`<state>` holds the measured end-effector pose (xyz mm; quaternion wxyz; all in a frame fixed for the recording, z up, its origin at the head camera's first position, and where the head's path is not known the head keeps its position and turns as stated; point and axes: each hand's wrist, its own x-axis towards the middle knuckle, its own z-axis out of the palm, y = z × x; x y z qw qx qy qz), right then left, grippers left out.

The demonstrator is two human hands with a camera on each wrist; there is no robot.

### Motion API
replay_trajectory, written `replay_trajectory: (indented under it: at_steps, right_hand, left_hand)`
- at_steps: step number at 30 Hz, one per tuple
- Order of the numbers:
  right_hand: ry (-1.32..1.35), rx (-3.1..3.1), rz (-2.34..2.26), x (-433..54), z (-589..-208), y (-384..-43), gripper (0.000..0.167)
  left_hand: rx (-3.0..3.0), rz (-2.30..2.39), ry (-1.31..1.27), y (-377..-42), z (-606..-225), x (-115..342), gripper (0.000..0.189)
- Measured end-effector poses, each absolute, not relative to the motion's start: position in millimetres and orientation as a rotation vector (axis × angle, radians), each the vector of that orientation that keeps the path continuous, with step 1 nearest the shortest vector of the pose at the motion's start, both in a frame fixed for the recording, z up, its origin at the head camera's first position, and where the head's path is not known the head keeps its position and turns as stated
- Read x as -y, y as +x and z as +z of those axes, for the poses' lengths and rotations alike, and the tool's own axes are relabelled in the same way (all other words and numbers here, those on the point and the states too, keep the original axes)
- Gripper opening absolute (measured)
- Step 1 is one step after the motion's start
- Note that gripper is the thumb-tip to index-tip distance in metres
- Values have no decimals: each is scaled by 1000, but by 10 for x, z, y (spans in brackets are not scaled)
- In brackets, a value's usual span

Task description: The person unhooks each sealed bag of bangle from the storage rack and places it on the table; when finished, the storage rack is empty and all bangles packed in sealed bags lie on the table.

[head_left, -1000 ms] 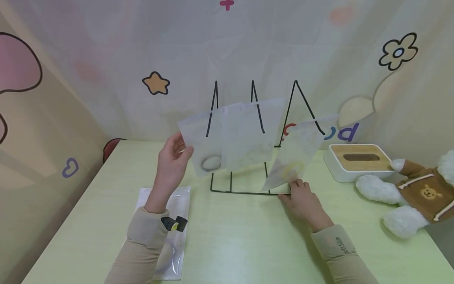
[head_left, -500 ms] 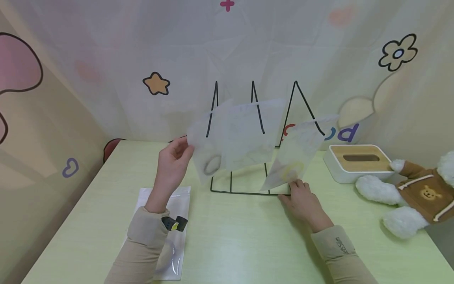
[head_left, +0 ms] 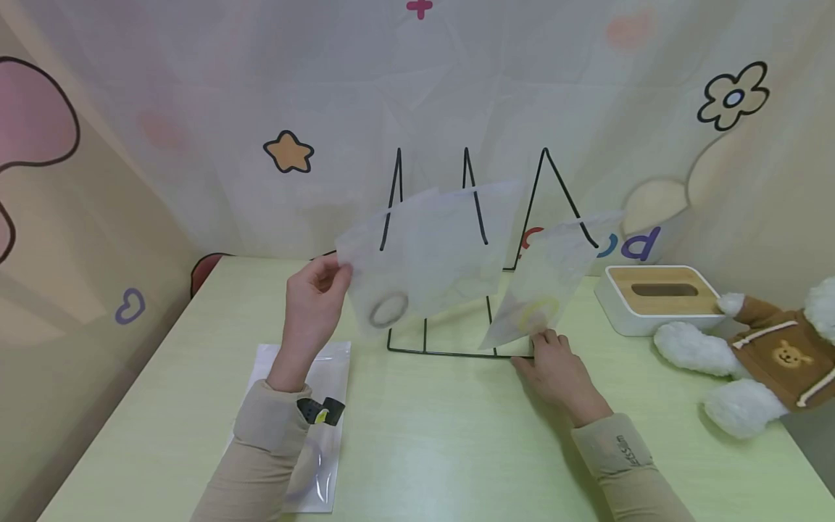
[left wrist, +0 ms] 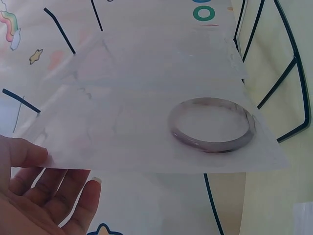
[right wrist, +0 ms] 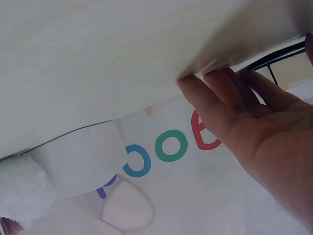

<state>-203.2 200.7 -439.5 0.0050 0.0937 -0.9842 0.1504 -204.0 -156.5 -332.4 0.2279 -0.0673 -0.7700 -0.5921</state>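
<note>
At the left of a black wire rack [head_left: 424, 354], my left hand [head_left: 312, 304] pinches the edge of a frosted plastic bag [head_left: 365, 254] between thumb and fingers. Inside this bag shows a greyish bangle [left wrist: 212, 125], near its bottom. The bag hangs on the rack's left prong and overlaps a second frosted bag [head_left: 459, 239] on the middle prong. A third bag [head_left: 554, 254], on the right prong, hangs turned and has a yellow bangle [head_left: 538, 313] in it. My right hand [head_left: 557, 366] holds the rack's front right base corner, fingertips down at the table.
A flat clear-fronted packet [head_left: 333, 435] lies under my left forearm. To the right stand a white tissue box [head_left: 626, 312] with a wooden lid and a plush toy [head_left: 779, 355] in a brown top. A printed curtain [head_left: 196, 145] hangs behind the table [head_left: 443, 442].
The left bag first swung narrower toward the rack, then came back broader to the front as my left hand shifted slightly left. My right hand and the rack have stayed put.
</note>
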Motion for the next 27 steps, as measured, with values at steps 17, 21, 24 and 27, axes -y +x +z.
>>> replay_trajectory:
  at_steps: [17,21,24,27]
  right_hand:
    - [264,3123,478,-2001,-4399,-2027,64]
    - [268,3111,482,-2005,-4402,-2027,63]
    - [274,3100,480,-2009,-4401,-2028,62]
    - [273,3099,479,-2012,-4401,-2031,62]
  left_hand:
    - [2084,-1634,-188,-2008,-3356,1578,14]
    - [2078,-1624,-182,-1988,-3354,1588,15]
    - [2068,-1631,-172,-1967,-3346,1592,15]
    - [2058,-1647,-163,-1946,-3336,1593,15]
